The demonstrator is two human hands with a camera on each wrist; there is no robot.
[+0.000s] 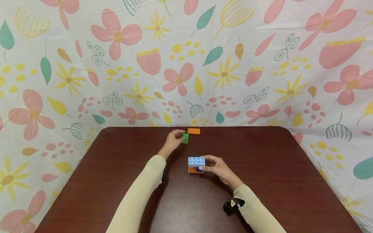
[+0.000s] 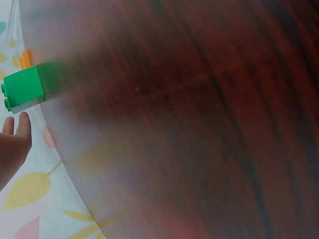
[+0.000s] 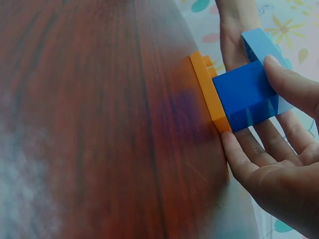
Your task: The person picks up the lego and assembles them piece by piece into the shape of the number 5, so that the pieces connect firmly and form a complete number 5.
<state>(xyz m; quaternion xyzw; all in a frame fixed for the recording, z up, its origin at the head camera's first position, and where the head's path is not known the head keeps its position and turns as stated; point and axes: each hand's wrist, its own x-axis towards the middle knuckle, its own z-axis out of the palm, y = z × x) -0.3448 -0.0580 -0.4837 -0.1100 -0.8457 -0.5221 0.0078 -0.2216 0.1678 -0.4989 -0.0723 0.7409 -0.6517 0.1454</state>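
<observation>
Cream fabric sleeves (image 1: 137, 194) cross the brown worktop (image 1: 262, 152); mid-way, the right hand (image 1: 219, 169) grips a light-blue, dark-blue and orange plastic brick stack (image 1: 196, 162). Near the far edge, the part-bent left hand (image 1: 173, 141) reaches a green plastic block (image 1: 186, 137), hold unclear; both seem light, stiff, best pinched by their sides.

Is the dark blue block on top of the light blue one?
No, the dark blue block sits beneath the light blue block, on an orange block.
</observation>
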